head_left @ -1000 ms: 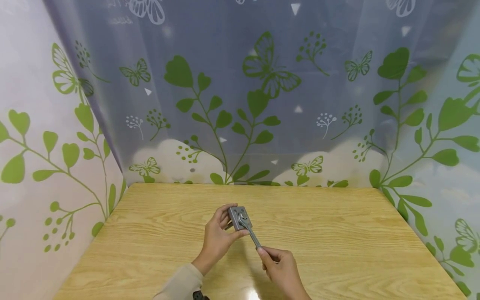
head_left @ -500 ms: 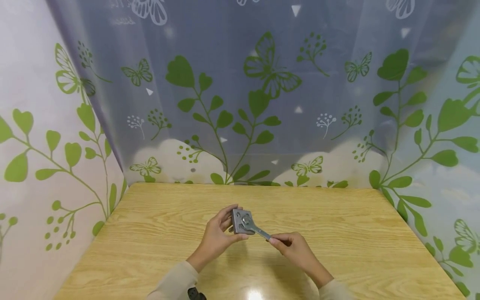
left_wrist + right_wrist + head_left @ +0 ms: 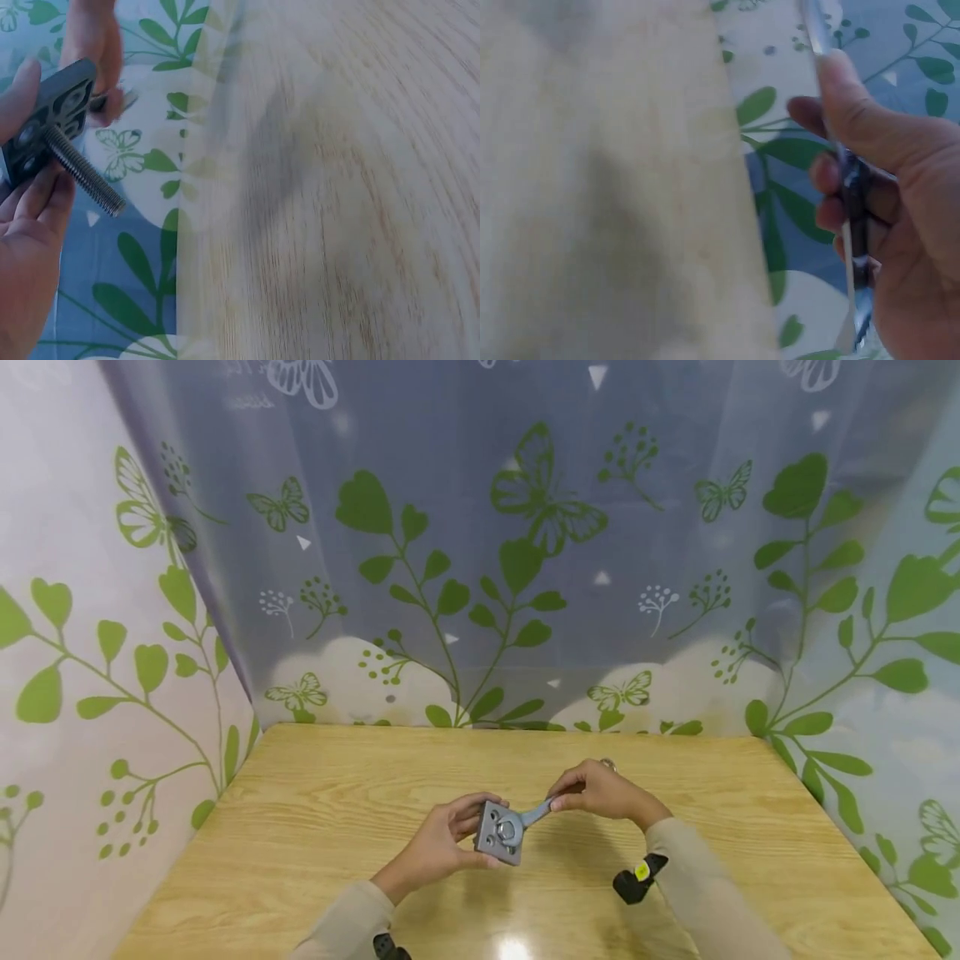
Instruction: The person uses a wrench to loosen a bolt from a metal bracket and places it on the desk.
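Note:
My left hand [image 3: 438, 845] holds a square grey metal plate [image 3: 498, 855] with several holes, its thumb along the lower edge and fingers behind. The hex head of a bolt [image 3: 507, 832] stands at the plate's middle. On the far side, in the left wrist view, its long threaded shank [image 3: 86, 174] sticks out. My right hand [image 3: 600, 793] grips a silver wrench [image 3: 537, 813] by its handle, with the wrench's head at the bolt head. Past the right hand, the wrench's other end shows as a small ring. Both hands are raised over the table.
A wood-grain table [image 3: 360, 768] lies under both hands. Behind it hangs a curtain [image 3: 465, 568] with green leaves and butterflies, which also closes off both sides. A black strap device [image 3: 637, 878] sits on the right wrist.
The right hand has swung the wrench handle counterclockwise, from lower right of the plate to upper right. The left hand and plate have shifted slightly right and down.

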A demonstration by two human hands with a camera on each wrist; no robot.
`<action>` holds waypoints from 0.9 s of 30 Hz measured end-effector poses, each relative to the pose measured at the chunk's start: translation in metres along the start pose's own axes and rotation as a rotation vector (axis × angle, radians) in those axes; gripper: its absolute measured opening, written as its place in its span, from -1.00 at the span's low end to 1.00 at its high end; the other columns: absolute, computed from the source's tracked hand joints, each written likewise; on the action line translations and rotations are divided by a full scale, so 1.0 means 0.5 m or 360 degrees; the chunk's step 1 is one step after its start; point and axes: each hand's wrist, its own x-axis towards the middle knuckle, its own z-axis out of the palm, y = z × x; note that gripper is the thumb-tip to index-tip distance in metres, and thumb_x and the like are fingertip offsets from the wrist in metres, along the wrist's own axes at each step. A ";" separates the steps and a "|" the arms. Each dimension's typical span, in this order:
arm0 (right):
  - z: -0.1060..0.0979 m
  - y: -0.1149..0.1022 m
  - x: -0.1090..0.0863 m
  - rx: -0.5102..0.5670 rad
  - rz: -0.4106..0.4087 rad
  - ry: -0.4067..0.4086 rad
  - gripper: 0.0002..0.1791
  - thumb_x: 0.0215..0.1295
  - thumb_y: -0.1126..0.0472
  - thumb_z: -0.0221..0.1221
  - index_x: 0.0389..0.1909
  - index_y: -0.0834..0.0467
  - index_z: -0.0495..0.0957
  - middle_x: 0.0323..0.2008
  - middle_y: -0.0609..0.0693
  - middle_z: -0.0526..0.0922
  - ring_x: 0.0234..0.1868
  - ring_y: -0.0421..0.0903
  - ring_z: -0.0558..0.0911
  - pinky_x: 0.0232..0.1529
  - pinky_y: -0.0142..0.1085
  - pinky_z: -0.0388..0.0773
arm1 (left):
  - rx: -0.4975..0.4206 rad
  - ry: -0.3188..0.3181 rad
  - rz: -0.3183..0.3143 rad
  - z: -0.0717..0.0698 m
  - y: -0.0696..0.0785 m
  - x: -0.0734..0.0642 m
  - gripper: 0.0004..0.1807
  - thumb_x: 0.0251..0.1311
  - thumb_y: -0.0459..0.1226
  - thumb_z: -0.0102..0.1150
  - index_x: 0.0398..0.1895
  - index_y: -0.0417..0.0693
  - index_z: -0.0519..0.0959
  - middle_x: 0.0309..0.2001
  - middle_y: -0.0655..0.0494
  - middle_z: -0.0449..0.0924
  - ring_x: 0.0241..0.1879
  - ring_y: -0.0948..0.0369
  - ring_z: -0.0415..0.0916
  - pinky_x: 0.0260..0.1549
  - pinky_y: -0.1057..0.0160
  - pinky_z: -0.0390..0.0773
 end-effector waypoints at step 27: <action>-0.087 -0.096 0.056 -0.0883 -0.0026 -0.0210 -0.85 0.00 -0.03 0.38 -0.48 -0.05 0.71 -0.46 -0.29 0.67 -0.39 -0.32 0.58 -0.20 -0.27 0.58 | 0.0070 -0.0225 -0.0062 0.024 -0.016 0.002 -0.20 -0.12 -0.46 0.46 0.29 -0.15 0.36 0.25 -0.13 0.44 0.20 0.17 0.46 0.30 0.20 0.34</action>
